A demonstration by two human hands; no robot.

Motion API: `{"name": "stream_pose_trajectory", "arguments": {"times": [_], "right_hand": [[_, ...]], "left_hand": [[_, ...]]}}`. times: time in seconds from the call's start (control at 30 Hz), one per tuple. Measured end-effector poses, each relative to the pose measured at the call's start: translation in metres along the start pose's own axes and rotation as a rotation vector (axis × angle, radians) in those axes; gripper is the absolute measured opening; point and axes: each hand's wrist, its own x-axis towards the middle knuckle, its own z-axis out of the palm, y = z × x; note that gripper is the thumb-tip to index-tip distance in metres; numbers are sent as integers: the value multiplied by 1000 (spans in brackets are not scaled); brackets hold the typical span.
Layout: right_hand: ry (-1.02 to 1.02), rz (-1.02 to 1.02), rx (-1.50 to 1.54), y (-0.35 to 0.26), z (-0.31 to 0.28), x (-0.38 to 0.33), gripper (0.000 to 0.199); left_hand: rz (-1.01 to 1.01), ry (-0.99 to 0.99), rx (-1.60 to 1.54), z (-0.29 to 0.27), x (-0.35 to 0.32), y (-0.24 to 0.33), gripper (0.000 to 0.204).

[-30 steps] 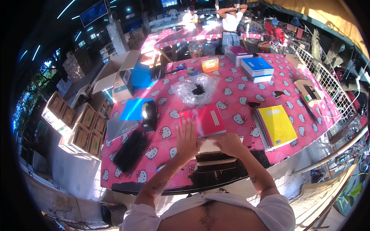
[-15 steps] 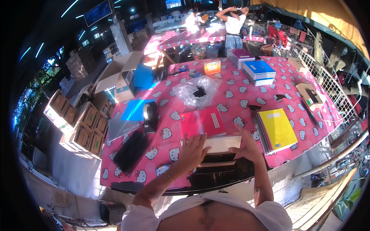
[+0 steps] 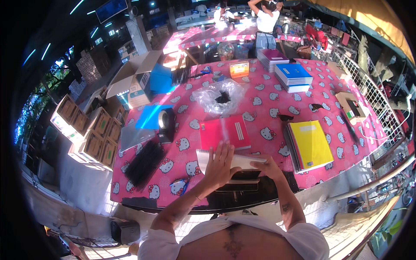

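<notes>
at the tabletop's (image 3: 346, 143) near edge, the left hand (image 3: 220, 167) lies flat and open on a white spiral notebook (image 3: 234, 161), steadying it, while the right hand's (image 3: 268, 167) grip pinches its right end over a dark machine (image 3: 242, 188).

Bright daylight, strong fisheye bend, black rim all round.

Sun floods the pink surface (image 3: 268, 108) from the upper right, saturating its colours and laying glare on the clear plastic bag (image 3: 219, 96) and the red notebook (image 3: 224, 133). The far stalls wash out to white, while the left side under the roof stays dim, lit only by thin streaks of lamp. Straight edges curve toward the rim, where detail smears. The hands (image 3: 221, 167) look slightly soft; the centre is otherwise sharp.
</notes>
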Motion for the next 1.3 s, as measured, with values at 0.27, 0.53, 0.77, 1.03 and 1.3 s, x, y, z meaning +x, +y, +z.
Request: {"name": "stream_pose_trajectory", "arguments": {"times": [0.27,0.53,0.77,1.03,1.3], "right_hand": [[18,-268,18,37,-8,19,35],[23,-30,-77,32,-10,13,34],[42,-35,-94,12,-3,13,38],[41,-17,-167,-12,5,5,30],[100,-141,-79,-2,1,-1,30]], "left_hand": [[-228,30,31,24,26,-9,81],[-209,150,55,31,20,2,86],[-131,136,51,35,23,9,87],[-72,130,23,29,30,19,87],[-88,52,-83,29,48,37,88]]}}
